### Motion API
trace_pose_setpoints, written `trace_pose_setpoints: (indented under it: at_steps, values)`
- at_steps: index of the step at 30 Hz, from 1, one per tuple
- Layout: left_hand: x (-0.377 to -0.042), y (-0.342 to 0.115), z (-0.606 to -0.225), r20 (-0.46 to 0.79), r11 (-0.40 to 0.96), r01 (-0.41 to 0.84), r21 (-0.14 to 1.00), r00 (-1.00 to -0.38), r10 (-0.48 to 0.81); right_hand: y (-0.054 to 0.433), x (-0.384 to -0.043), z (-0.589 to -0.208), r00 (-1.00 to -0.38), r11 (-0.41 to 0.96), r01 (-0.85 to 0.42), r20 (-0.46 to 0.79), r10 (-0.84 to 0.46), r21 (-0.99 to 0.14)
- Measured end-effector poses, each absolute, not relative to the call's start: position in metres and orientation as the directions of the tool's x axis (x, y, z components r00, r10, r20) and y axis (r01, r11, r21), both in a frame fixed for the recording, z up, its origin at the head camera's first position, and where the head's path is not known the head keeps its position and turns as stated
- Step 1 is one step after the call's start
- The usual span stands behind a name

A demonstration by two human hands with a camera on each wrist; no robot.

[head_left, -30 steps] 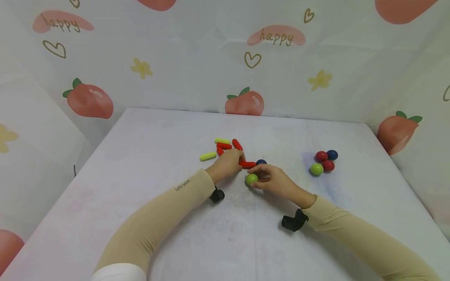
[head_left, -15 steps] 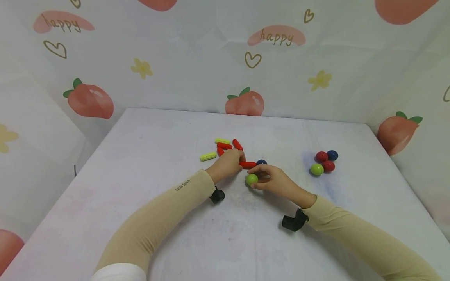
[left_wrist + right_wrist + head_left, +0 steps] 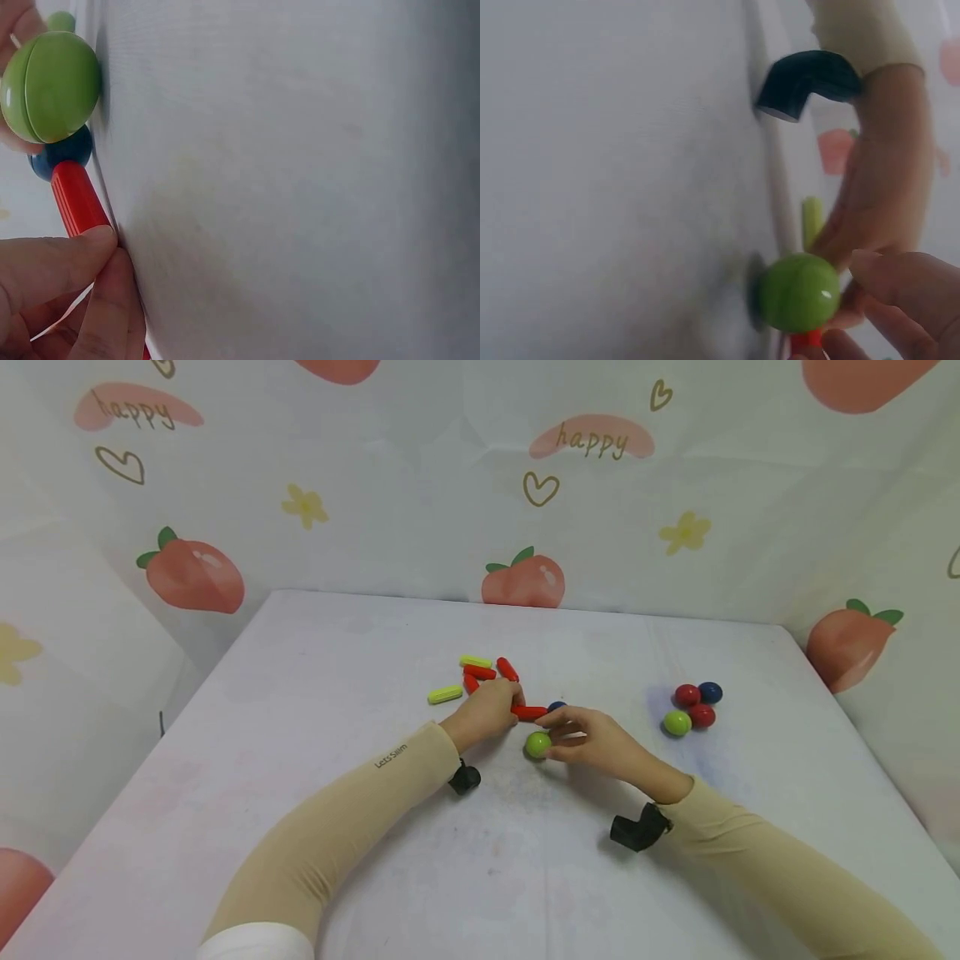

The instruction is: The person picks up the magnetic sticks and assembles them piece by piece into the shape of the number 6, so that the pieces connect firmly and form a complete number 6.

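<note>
"What's at the back?"

"A white cloth [image 3: 420, 510] with peaches [image 3: 195, 575] on it. The bench [image 3: 480, 877] in front is white too."

"Where's the near green ball [image 3: 537, 745]?"

"It sits on the bench, just by the fingertips of the right hand [image 3: 588, 743]. The fingers and thumb curve loosely about it."

"Is that hand holding it?"

"No, the right wrist view shows a small gap by the thumb. I can't tell if the other fingers touch it."

"And the left hand [image 3: 483, 714]?"

"It pinches a red stick [image 3: 78, 199] with thumb and finger. The stick lies low by the bench, and its end points at the near blue ball [image 3: 556, 706]. I can't tell if they touch."

"How many sticks?"

"I count four red ones: the pinched one and three other red sticks [image 3: 480, 672] past the left hand. That hand hides a bit, so there may be more. There are two yellow sticks [image 3: 445, 695]."

"And balls?"

"Six. Two are by the hands. Off to the right, in a bunch, are two red balls [image 3: 702, 717], one far blue ball [image 3: 710, 692] and one far green ball [image 3: 677, 723]."
</note>
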State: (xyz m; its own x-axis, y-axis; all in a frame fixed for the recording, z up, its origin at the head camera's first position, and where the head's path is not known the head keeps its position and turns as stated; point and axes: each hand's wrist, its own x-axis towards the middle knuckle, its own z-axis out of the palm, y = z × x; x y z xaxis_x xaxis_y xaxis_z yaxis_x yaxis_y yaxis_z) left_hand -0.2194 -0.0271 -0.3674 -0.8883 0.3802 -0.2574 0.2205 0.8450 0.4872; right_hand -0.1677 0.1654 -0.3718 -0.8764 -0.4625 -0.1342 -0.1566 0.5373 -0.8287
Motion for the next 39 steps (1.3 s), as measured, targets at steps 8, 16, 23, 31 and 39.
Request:
trace_pose_setpoints:
  at_steps: [8,16,23,31,39]
  values:
    - [-0.219,-0.028,-0.366,-0.265,0.836,0.212,0.506,-0.885,0.384,0.179,-0.178,-0.357,-0.901,0.514,-0.221,-0.028,-0.432,-0.829]
    - [-0.219,-0.027,-0.365,-0.259,0.832,0.219,0.509,-0.883,0.390,0.187,-0.189,-0.355,-0.935,0.511,-0.153,-0.044,-0.353,-0.846]
    - [-0.218,-0.027,-0.365,-0.254,0.832,0.219,0.510,-0.885,0.389,0.186,-0.197,-0.370,-0.934,0.518,-0.148,-0.054,-0.354,-0.842]
    - [-0.218,-0.028,-0.366,-0.256,0.829,0.220,0.515,-0.883,0.393,0.183,-0.204,-0.384,-0.919,0.523,-0.104,-0.119,-0.375,-0.846]
    - [-0.218,-0.028,-0.366,-0.259,0.832,0.216,0.512,-0.884,0.389,0.180,-0.207,-0.387,-0.919,0.546,-0.090,-0.142,-0.369,-0.833]
